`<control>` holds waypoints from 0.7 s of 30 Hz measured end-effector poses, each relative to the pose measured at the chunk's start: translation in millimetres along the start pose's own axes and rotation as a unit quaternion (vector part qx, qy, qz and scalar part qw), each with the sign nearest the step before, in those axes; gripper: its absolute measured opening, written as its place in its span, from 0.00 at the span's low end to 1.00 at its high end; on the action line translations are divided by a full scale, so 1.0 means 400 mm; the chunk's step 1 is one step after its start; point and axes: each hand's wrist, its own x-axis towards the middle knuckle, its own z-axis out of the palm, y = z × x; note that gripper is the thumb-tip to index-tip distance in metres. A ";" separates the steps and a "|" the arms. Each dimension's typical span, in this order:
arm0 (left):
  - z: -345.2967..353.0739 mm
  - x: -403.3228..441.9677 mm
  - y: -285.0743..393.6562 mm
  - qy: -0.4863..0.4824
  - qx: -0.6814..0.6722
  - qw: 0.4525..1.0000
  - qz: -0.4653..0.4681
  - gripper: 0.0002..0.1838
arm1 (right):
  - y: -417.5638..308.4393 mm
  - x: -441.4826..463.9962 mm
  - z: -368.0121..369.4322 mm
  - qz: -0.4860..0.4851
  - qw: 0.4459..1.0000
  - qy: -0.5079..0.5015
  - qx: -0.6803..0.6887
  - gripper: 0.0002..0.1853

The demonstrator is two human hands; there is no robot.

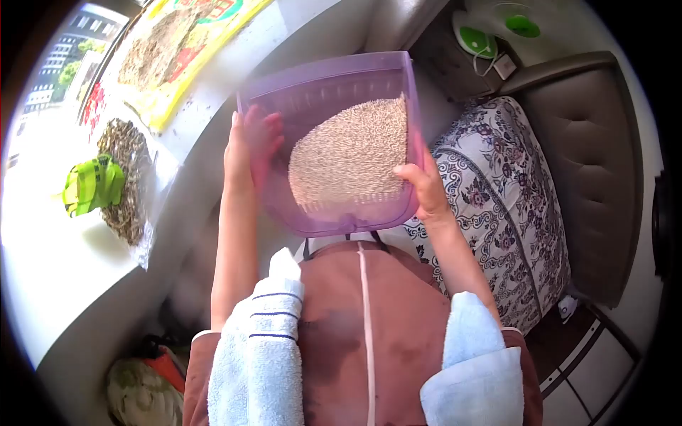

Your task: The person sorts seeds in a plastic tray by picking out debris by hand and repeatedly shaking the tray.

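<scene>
Left hand (241, 153) and right hand (428, 188) clamp opposite sides of purple tub (320, 89), held out before brown top (405, 319), grain (348, 153) heaped toward its right wall; sill (78, 284) lies left, patterned bedding (501, 202) right.

A white windowsill (78, 280) curves from 8 to 11 o'clock. On it lie a yellow-edged printed bag (186, 78) toward 11, small red pieces (94, 105) at 10, and at 9 a clear bag of brown dried matter (131, 181) touching bright green packaging (94, 186).
</scene>
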 end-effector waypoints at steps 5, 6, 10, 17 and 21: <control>0.056 -0.012 -0.034 0.009 0.084 0.994 0.067 0.27 | 0.007 0.057 -0.090 0.126 0.981 -0.059 0.135 0.45; 0.079 -0.021 -0.044 0.010 0.060 0.996 0.067 0.27 | 0.019 0.062 -0.102 0.099 0.980 -0.062 0.160 0.44; 0.010 0.005 -0.015 0.023 0.016 0.999 0.021 0.27 | 0.049 0.056 -0.054 0.005 0.998 -0.038 0.039 0.44; 0.107 -0.034 -0.055 0.062 0.043 0.995 0.066 0.27 | -0.011 0.133 -0.114 0.135 0.970 -0.112 0.167 0.44; -0.037 0.010 -0.032 0.064 -0.022 0.998 0.018 0.28 | 0.028 0.100 -0.013 0.054 0.997 -0.052 0.019 0.44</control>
